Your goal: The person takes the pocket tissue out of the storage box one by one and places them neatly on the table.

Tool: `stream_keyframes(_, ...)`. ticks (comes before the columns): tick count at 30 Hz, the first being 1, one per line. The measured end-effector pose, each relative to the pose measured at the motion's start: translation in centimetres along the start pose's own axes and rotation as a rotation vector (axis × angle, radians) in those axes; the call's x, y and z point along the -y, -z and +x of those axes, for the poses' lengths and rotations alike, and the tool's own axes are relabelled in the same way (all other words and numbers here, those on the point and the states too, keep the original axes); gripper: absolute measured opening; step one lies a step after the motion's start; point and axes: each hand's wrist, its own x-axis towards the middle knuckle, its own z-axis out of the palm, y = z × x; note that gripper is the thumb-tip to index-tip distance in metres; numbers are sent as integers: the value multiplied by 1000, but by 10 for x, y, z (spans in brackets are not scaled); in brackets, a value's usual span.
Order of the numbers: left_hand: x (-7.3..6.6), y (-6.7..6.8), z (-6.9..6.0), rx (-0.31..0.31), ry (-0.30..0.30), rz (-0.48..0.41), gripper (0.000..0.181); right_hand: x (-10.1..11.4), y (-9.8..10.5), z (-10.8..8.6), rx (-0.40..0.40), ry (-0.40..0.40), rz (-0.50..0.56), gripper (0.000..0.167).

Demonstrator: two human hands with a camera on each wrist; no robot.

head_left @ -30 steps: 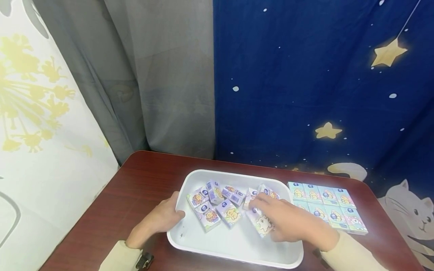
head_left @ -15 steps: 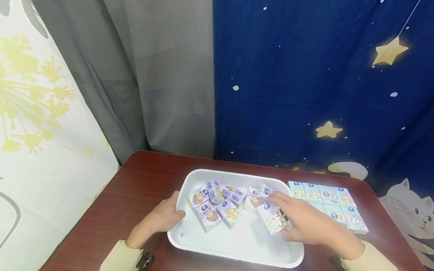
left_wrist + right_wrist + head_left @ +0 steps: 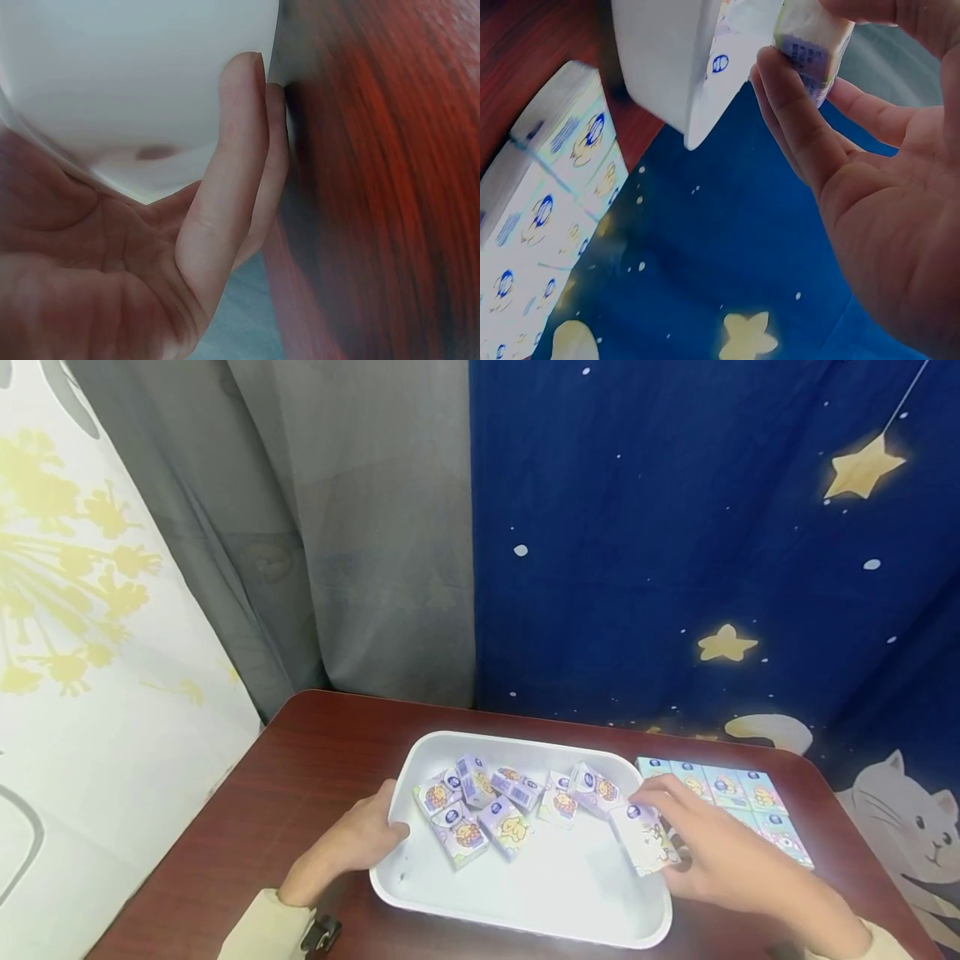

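Note:
My left hand (image 3: 363, 833) grips the left rim of a white plastic tray (image 3: 525, 897), thumb over the edge. In the left wrist view, fingers (image 3: 229, 165) lie along the tray's outer wall. My right hand (image 3: 720, 852) pinches a small purple-and-white tissue pack (image 3: 643, 839) over the tray's right side; in the right wrist view the pack (image 3: 810, 49) sits between thumb and fingers. Several similar packs lie loosely in the tray, among them one with a yellow cartoon figure (image 3: 506, 828) and another tissue pack (image 3: 595, 789) near the far right corner.
Right of the tray, blue-green tissue packs (image 3: 761, 793) lie in neat rows on the dark red table (image 3: 337, 735), partly hidden by my right hand. A grey curtain (image 3: 390, 527) and a blue starry curtain (image 3: 637, 568) hang behind the table.
My right hand has lifted a tissue pack from among the others and carried it right, toward the tray's right rim. The left hand keeps its place on the tray.

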Motion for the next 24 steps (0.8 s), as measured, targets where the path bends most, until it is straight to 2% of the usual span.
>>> stream_keyframes(5, 1, -1, 1, -2, -8, -2, 58, -8, -3, -13, 15, -111, -25, 85)
stream_keyframes(14, 1, 0, 0, 3, 0, -9, 57, -27, -13, -38, -42, -185, -27, 86)
stream_keyframes(24, 2, -1, 1, 8, 7, -2, 56, -50, -26, -55, 60, -327, 65, 87)
